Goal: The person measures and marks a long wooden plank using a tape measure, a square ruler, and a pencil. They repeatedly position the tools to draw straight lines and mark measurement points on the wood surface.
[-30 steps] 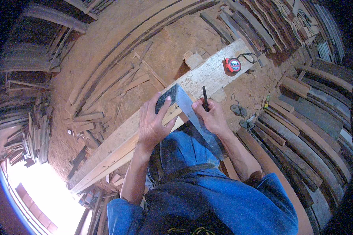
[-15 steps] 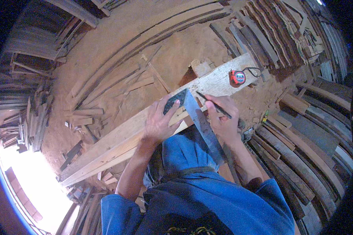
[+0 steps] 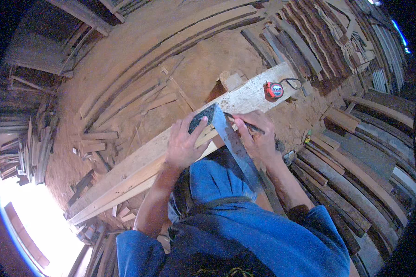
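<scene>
A try square with a dark stock [image 3: 202,119] and a long metal blade [image 3: 233,141] lies across a pale wooden board [image 3: 143,157]. My left hand [image 3: 184,143] grips the stock against the board, thumb on its face and fingers over its far side. The blade reaches back toward my body. Between the fingertips of my right hand [image 3: 255,131] is a dark pencil [image 3: 252,126], its tip down at the blade's far end. Farther right on the worn plank [image 3: 245,94] rests a red tape measure [image 3: 274,90] with a black strap.
Long planks [image 3: 351,171] are stacked along the right. Rough slabs [image 3: 305,37] lean at the far right. Long curved-looking boards [image 3: 171,51] lie on the dirt floor beyond the work, with offcuts [image 3: 99,136] at left. More timber [image 3: 37,134] stands near the bright doorway.
My right hand has moved left, bringing the pencil tip in to the blade. My left hand still holds the square in place. The whole view has shifted slightly.
</scene>
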Available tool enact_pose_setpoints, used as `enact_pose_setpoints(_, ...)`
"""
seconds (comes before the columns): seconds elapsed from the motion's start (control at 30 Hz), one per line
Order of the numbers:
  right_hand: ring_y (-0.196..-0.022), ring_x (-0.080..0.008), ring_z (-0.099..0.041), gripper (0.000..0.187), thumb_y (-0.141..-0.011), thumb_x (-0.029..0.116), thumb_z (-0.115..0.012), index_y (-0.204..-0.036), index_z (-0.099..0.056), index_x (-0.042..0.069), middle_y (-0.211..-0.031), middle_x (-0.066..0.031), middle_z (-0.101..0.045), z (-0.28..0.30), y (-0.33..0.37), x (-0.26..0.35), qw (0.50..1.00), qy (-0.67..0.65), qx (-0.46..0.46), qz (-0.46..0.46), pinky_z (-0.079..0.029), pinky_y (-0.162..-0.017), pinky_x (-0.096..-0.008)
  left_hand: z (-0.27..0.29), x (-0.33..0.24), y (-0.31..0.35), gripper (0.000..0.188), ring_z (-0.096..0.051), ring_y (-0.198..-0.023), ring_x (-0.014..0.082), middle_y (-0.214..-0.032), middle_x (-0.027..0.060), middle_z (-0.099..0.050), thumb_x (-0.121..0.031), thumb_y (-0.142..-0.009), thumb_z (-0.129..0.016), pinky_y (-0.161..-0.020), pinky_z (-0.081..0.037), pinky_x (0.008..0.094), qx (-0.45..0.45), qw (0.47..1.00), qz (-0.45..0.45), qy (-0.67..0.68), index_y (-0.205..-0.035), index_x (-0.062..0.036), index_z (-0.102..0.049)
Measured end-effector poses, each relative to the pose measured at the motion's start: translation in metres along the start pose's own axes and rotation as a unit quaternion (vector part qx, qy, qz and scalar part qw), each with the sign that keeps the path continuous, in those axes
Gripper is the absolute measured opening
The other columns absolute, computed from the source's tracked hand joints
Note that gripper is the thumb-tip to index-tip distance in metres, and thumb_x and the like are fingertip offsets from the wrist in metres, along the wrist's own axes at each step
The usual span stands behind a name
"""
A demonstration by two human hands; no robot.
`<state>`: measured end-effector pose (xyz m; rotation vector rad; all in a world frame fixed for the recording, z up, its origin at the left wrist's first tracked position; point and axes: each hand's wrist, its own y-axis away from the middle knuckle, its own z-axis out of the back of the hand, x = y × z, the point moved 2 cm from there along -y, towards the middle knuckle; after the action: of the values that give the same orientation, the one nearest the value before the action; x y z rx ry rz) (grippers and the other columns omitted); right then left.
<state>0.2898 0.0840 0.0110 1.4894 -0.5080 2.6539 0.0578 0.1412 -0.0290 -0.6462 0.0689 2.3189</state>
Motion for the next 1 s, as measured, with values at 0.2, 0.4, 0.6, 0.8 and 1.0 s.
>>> enact_pose_setpoints(0.2, -0.078, -0.0294, -0.067, 0.019, -0.100, 0.014, -0.063, -0.095, -0.074, -0.001, -0.082, -0.0150, -0.071, 0.022, 0.050, -0.025, 0.994, 0.066, 0.075, -0.040, -0.051, -0.072, -0.0406, 0.003, -0.002, 0.001, 0.079, -0.053, -0.131, 0.0416, -0.145, 0.0199, -0.053, -0.027, -0.074, -0.088, -0.110, -0.044, 0.0534, 0.025, 0.999, 0.032, 0.027, -0.147, -0.0194, -0.057)
enact_pose_setpoints(0.4, -0.095, -0.0220, -0.066, 0.028, -0.104, 0.026, -0.061, -0.110, -0.068, 0.000, -0.100, -0.0113, -0.071, 0.051, 0.132, -0.083, 0.906, -0.029, 0.181, -0.381, -0.051, -0.084, -0.0384, 0.008, -0.004, 0.001, 0.068, -0.055, -0.123, 0.0380, -0.141, 0.0175, -0.053, -0.032, -0.077, -0.084, -0.105, -0.047, 0.0492, -0.009, 1.000, 0.010, 0.011, -0.138, -0.0124, -0.063)
enact_pose_setpoints(0.6, -0.102, -0.0219, -0.066, 0.034, -0.093, 0.023, -0.078, -0.118, -0.066, 0.002, -0.105, -0.0085, -0.073, 0.082, 0.164, -0.079, 0.815, -0.107, 0.477, -0.311, -0.052, -0.092, -0.0375, 0.027, -0.022, 0.001, 0.078, -0.052, -0.130, 0.0417, -0.142, 0.0199, -0.051, -0.048, -0.082, -0.078, -0.108, -0.042, 0.0597, 0.037, 0.995, 0.093, 0.006, -0.149, -0.0173, -0.051)
enact_pose_setpoints(0.8, -0.083, -0.0159, -0.060, 0.037, -0.088, 0.017, -0.081, -0.117, -0.063, 0.005, -0.099, -0.0008, -0.066, 0.137, 0.134, -0.093, 0.882, -0.062, 0.245, -0.398, -0.051, -0.076, -0.0339, 0.082, -0.043, 0.022, 0.083, -0.066, -0.106, 0.0476, -0.117, 0.0258, -0.067, -0.057, -0.086, -0.074, -0.093, -0.053, 0.0521, 0.007, 0.954, 0.297, 0.031, -0.148, -0.0071, -0.049)
enact_pose_setpoints(1.0, -0.103, -0.0181, -0.061, 0.044, -0.093, 0.027, -0.077, -0.124, -0.055, 0.003, -0.113, -0.0060, -0.063, 0.119, 0.086, -0.138, 0.865, -0.209, 0.062, -0.452, -0.052, -0.088, -0.0377, 0.083, -0.057, 0.079, 0.071, -0.068, -0.109, 0.0445, -0.118, 0.0252, -0.069, -0.049, -0.091, -0.073, -0.091, -0.055, 0.0483, -0.044, 0.884, 0.449, 0.124, -0.143, -0.0041, -0.053)
